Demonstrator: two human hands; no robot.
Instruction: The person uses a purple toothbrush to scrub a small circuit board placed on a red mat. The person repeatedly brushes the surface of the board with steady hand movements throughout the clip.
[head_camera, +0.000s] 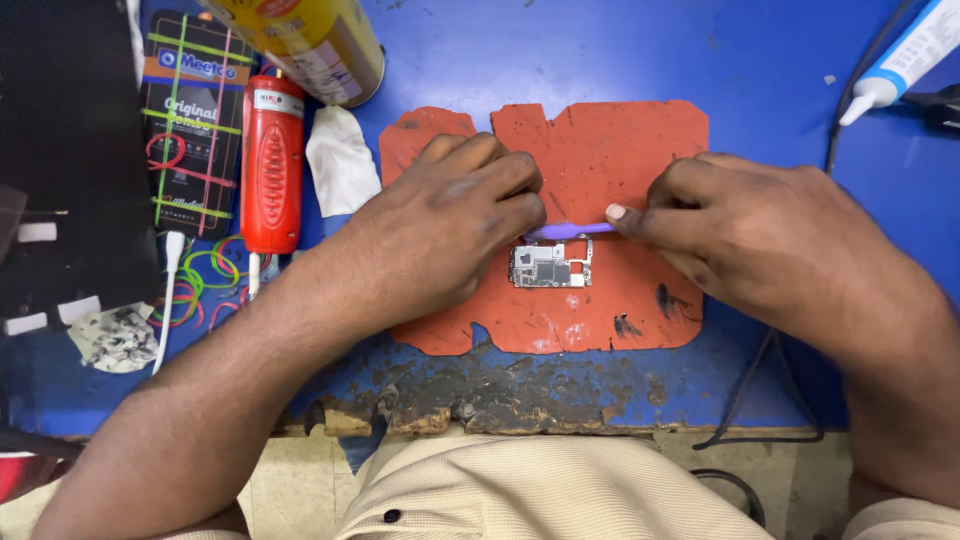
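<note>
- Blue desk (560, 60) fills my view, its near edge worn and chipped down to dark patches just below my wrists.
- Under both hands lies an orange mat (600, 140), ragged at the edges, with dark smudges beneath my right hand.
- My left hand (450, 235) is curled shut, fingers folded down onto the mat; I cannot tell whether it pins anything underneath.
- My right hand (740, 235) is closed, pinching the end of a purple tool (570, 230) between thumb and forefinger.
- That tool runs level from my right fingertips toward my left knuckles, bridging the gap between the hands.
- A small circuit board (550, 265) sits on the mat just below the tool, between the hands and touching or nearly touching my left fingers.
- Left of my left hand stands a red cylinder-shaped tool (271, 165), with a white cloth (340, 160) between it and the mat.
- Beyond those, a yellow can (320, 40) lies on its side.
- Further left sit a dark packet (195, 120) and coloured rubber bands (205, 275).
- Beyond my right hand, a white tube (905, 60) points its nozzle toward the mat.
</note>
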